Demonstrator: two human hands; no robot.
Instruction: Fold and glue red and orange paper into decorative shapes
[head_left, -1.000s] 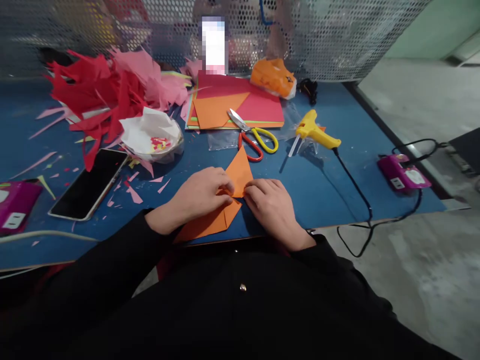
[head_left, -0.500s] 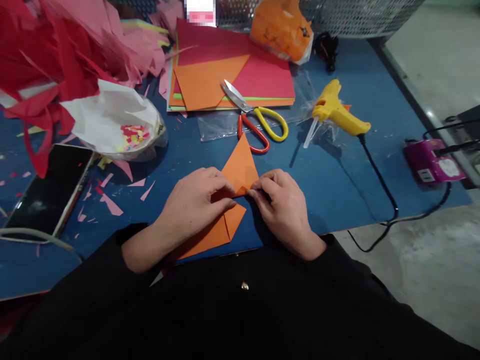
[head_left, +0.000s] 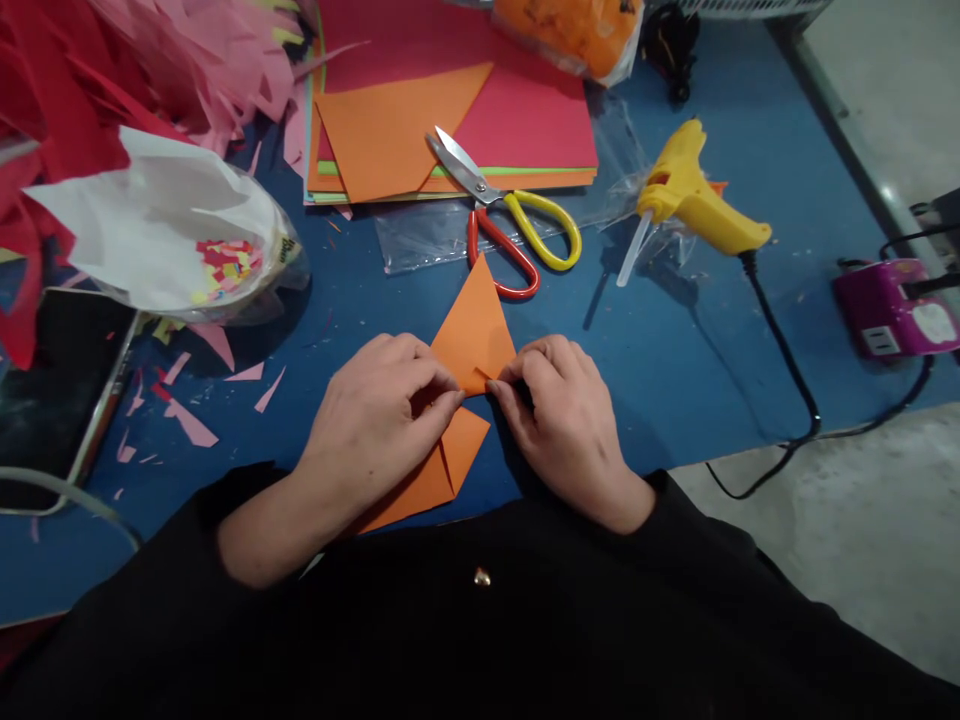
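Note:
My left hand point(head_left: 382, 410) and my right hand point(head_left: 559, 425) pinch the lower edge of an orange paper triangle point(head_left: 476, 325) between thumbs and fingers. Its tip points away from me, and a small fold shows along the pinched edge near my right fingertips. Under my left hand lies a second orange paper piece point(head_left: 461, 455) with a crease; part of it is covered by the hand. Just beyond the triangle's tip rest open scissors point(head_left: 487, 195) with one red and one yellow handle.
Behind the scissors is a stack of coloured paper point(head_left: 536, 130) with an orange sheet point(head_left: 390, 130) on top. A yellow glue gun point(head_left: 697, 190) and a purple box with cables point(head_left: 892, 305) are at right. At left are a bowl of paper bits point(head_left: 232, 270), a phone point(head_left: 60, 370) and pink scraps point(head_left: 191, 422).
The view has tilted down and come closer. My left thumb and fingers have closed together on the triangle's lower edge, and the small fold by my right fingertips stands up more.

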